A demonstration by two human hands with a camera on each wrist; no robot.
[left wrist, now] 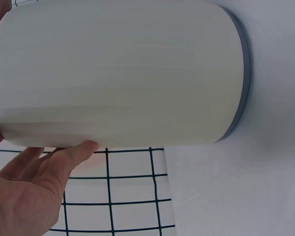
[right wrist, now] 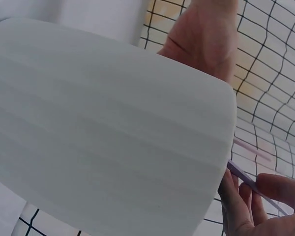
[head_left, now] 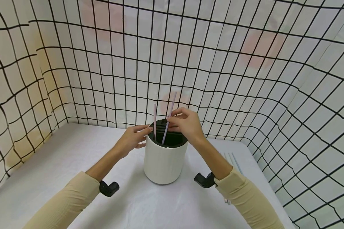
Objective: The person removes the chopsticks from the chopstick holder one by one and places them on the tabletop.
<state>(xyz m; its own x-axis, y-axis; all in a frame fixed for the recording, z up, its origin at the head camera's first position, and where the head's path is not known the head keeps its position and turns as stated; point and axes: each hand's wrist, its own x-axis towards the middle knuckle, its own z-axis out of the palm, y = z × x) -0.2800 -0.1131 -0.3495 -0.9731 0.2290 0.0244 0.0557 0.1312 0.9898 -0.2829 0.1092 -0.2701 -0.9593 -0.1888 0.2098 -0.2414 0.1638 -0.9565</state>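
Note:
A white round utensil holder (head_left: 164,163) with a black slotted top stands upright on the table. My left hand (head_left: 133,139) holds its left side, thumb at the rim and fingers against the wall; those fingers (left wrist: 69,160) also show in the left wrist view. Between thumb and fingers, my right hand (head_left: 187,124) pinches a slim purple chopstick (head_left: 169,117), its lower end inside the holder's opening. To its left a pink chopstick (head_left: 155,119) stands in the holder, untouched by the right hand. The lower ends of both are hidden inside.
Several pale chopsticks (head_left: 235,160) lie on the white table (head_left: 126,203) at the right, partly covered by the right forearm. Black-gridded white fabric (head_left: 117,79) walls in the table's back and sides. Each wrist carries a black camera mount (head_left: 109,188).

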